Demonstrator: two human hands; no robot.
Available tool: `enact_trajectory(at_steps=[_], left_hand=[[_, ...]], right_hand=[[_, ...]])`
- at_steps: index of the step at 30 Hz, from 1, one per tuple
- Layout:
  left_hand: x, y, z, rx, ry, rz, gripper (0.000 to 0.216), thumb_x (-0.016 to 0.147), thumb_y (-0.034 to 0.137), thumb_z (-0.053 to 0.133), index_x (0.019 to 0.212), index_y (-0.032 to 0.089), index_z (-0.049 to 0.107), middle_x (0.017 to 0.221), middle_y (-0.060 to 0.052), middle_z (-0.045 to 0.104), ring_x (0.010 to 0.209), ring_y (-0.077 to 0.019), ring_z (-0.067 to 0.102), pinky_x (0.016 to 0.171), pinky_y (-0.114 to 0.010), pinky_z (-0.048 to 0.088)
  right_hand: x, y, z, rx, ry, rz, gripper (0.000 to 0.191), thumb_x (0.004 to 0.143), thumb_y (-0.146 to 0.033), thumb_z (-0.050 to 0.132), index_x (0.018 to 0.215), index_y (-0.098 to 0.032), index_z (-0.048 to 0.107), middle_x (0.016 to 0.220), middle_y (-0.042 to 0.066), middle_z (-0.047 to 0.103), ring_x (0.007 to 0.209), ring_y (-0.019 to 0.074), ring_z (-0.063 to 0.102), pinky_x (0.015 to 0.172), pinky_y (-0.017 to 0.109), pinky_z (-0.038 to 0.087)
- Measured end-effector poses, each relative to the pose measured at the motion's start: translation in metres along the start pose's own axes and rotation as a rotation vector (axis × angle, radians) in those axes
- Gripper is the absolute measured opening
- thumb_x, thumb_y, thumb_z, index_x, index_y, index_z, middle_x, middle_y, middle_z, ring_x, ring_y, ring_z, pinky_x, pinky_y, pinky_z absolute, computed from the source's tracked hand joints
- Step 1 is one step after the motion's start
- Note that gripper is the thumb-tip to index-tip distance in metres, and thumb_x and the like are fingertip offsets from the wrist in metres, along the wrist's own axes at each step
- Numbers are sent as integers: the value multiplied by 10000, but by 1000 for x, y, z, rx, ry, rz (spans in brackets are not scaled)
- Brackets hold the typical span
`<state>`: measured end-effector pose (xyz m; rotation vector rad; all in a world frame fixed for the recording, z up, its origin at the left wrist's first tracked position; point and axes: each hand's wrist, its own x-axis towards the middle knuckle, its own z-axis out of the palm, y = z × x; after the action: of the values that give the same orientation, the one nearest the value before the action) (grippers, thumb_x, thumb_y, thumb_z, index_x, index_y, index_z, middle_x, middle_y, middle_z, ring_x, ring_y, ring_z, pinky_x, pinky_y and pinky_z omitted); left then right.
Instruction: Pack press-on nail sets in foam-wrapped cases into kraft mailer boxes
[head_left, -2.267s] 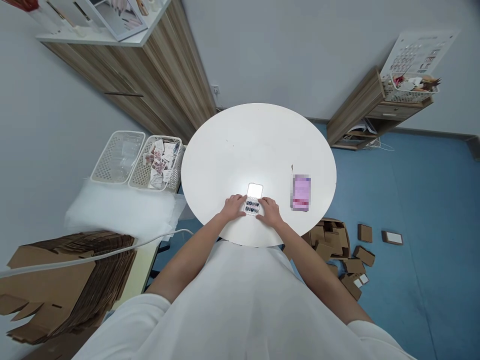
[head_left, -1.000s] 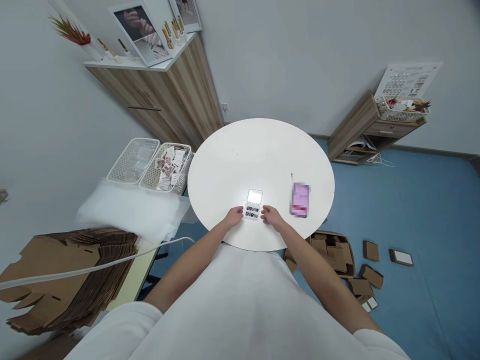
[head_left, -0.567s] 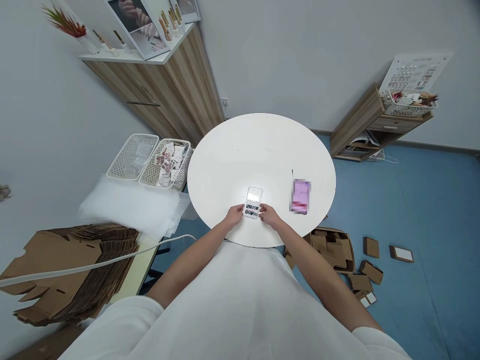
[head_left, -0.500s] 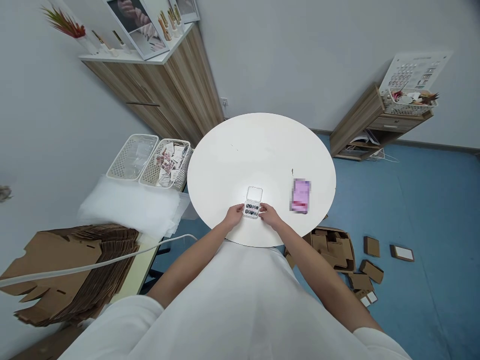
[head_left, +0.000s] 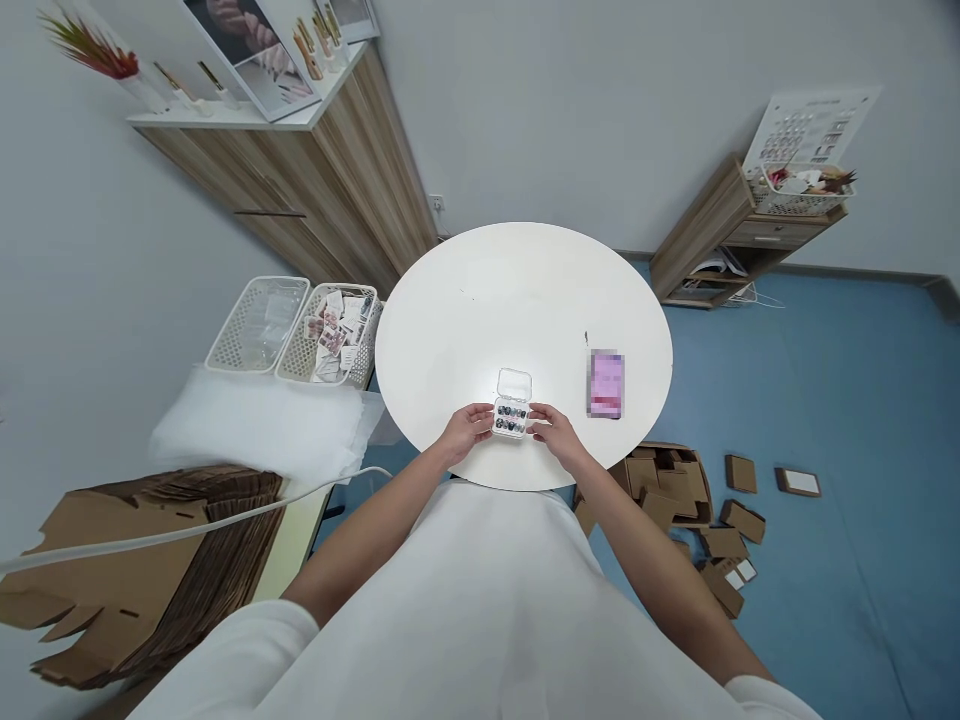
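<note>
A small clear plastic case (head_left: 511,417) with its transparent lid (head_left: 514,384) raised is near the front edge of the white round table (head_left: 450,330). Two rows of small dark and silvery pieces, which look like press-on nails, fill it. My left hand (head_left: 466,434) grips the case's left side with fingers and thumb. On the other side, my right hand (head_left: 553,432) holds the right edge the same way. Whether the case touches the tabletop or is slightly lifted I cannot tell.
A blurred pink-purple rectangle (head_left: 606,384) lies right of my hands. White baskets (head_left: 255,325) and flattened cardboard (head_left: 135,560) stand at left, with a white hose (head_left: 247,521) crossing there. Small brown boxes (head_left: 741,473) lie on the floor at right.
The case shows slightly further right and up in the view, along with a small shift of the whole scene. My fingers are more spread along its sides; it remains open between both hands.
</note>
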<state>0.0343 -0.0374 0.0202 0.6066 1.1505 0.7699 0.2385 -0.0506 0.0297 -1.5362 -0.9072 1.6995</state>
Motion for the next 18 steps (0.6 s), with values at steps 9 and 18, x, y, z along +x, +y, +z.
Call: enact_trajectory(at_steps=[9, 18], left_hand=[[-13, 21, -16, -100, -180, -66, 349, 611, 189, 742, 920, 151, 585, 902, -59, 622, 784, -119, 598, 730, -271, 476], [-19, 32, -36, -148, -308, -90, 351, 608, 166, 745, 925, 150, 597, 853, -33, 634, 744, -99, 608, 726, -249, 481]], right_hand=[[-4, -16, 21, 233, 20, 4, 366, 714, -462, 569, 1010, -247, 593, 1017, 38, 605, 774, 133, 580, 682, 258, 471], [1, -35, 29, 322, 39, -78, 344, 667, -388, 651, 981, -258, 593, 1008, 19, 610, 752, 118, 586, 686, 267, 474]])
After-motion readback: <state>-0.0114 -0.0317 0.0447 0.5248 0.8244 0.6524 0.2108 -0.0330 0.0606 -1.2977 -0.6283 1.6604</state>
